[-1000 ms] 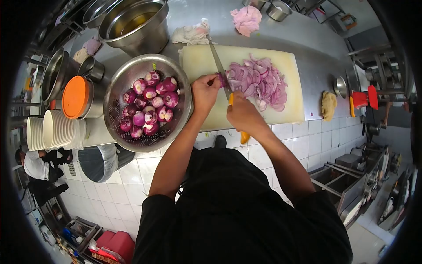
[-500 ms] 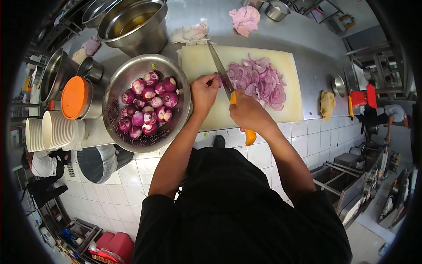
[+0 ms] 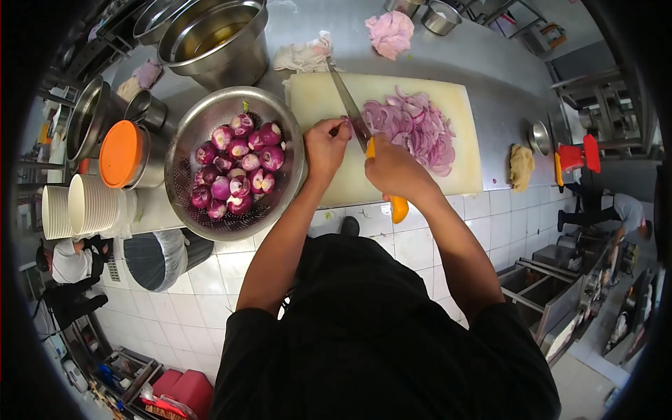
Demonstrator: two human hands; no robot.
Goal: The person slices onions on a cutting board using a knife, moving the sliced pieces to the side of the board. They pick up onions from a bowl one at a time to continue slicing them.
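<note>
My right hand point(image 3: 394, 168) is closed round the yellow handle of a knife point(image 3: 350, 105), whose long blade points up and left over a pale cutting board point(image 3: 308, 94). My left hand point(image 3: 326, 149) pinches a small purple onion piece point(image 3: 347, 124) against the blade's left side. Sliced purple onion point(image 3: 420, 129) lies in a pile on the board, right of the blade. Left of my left hand is a perforated metal colander point(image 3: 182, 140) holding several whole peeled purple onions point(image 3: 239, 148).
A deep metal pot point(image 3: 238, 59), an orange-lidded container point(image 3: 120, 155) and stacked white bowls point(image 3: 91, 203) stand left. White point(image 3: 297, 54) and pink point(image 3: 390, 33) cloths lie behind the board; a tan cloth point(image 3: 521, 168) lies right. Other people are at far left point(image 3: 72, 260) and right point(image 3: 628, 212).
The person at the far right has come further into view, bending over. My right hand and the knife have shifted only very slightly.
</note>
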